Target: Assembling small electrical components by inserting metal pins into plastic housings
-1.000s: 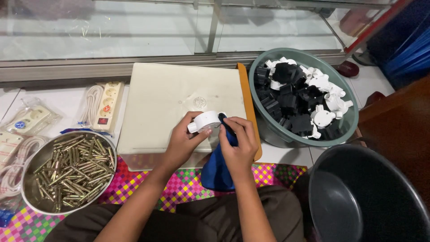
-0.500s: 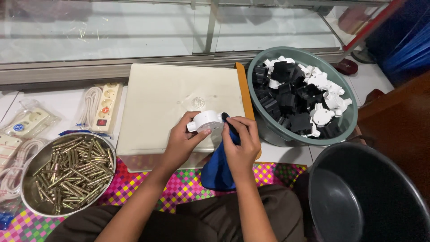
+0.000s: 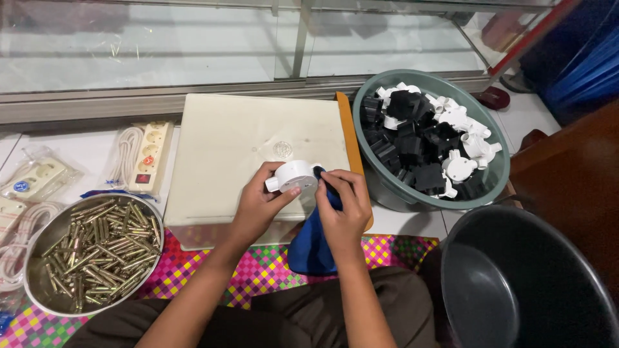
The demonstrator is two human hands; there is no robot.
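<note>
Both hands (image 3: 303, 203) around white fitting (image 3: 293, 176)

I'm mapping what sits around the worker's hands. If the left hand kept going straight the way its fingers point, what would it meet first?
The left hand points up and right, already gripping the white round fitting. Beyond that, probably the cream box lid, then the green basin of parts; depth is unclear.

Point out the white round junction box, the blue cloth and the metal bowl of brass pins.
white junction box (image 3: 294, 176), head view, its round top face.
blue cloth (image 3: 309, 248), head view, hanging lower fold.
metal bowl (image 3: 33, 246), head view, left rim.
</note>
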